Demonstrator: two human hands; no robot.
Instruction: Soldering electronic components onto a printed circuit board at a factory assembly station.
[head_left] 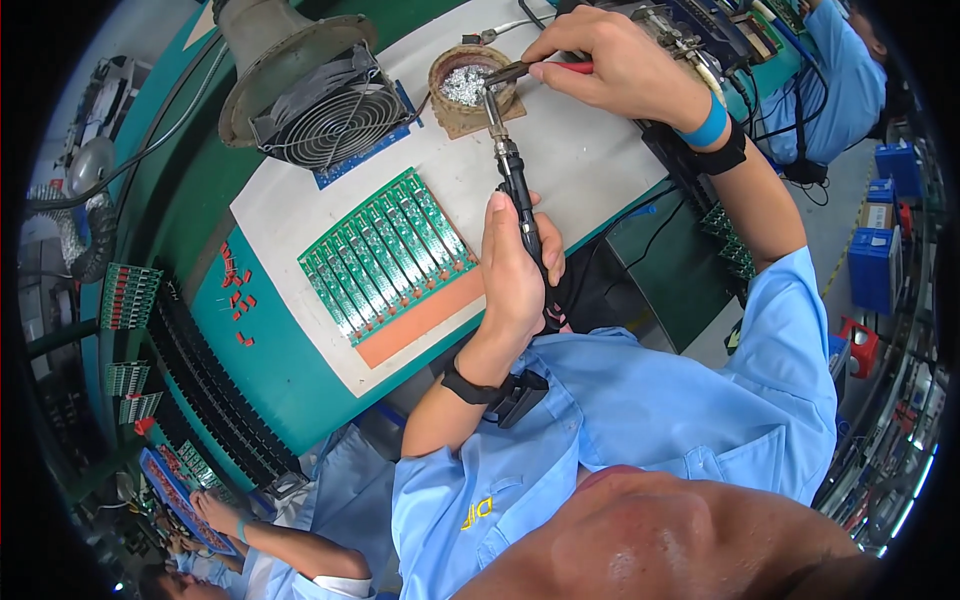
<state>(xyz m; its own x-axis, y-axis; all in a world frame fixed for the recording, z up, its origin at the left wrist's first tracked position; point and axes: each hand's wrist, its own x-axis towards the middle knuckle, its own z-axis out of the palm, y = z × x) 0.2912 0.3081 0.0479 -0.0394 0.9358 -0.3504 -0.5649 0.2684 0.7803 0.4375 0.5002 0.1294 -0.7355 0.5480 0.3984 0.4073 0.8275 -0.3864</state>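
Note:
My left hand (515, 265) is closed around the black handle of a soldering iron (517, 185). The iron points away from me, its metal tip up at a round brownish tub (438, 72) of crumpled silvery bits (464, 86). From the right, my right hand (622, 68) grips red-handled pliers (574, 67). Their dark jaws meet the iron's tip over the tub's right side; whether they clamp it or only touch it, I cannot tell. Nearer me, left of the iron, a green circuit board panel (385, 255) of several long strips lies on the pale work mat (275, 215).
A caged fan (335, 125) below a duct hood (290, 50) stands left of the tub. Small red components (237, 290) lie scattered on the green table. Black slotted racks (215, 390) line the left. Co-workers are at lower left, hands on a tray (180, 500), and upper right (835, 90).

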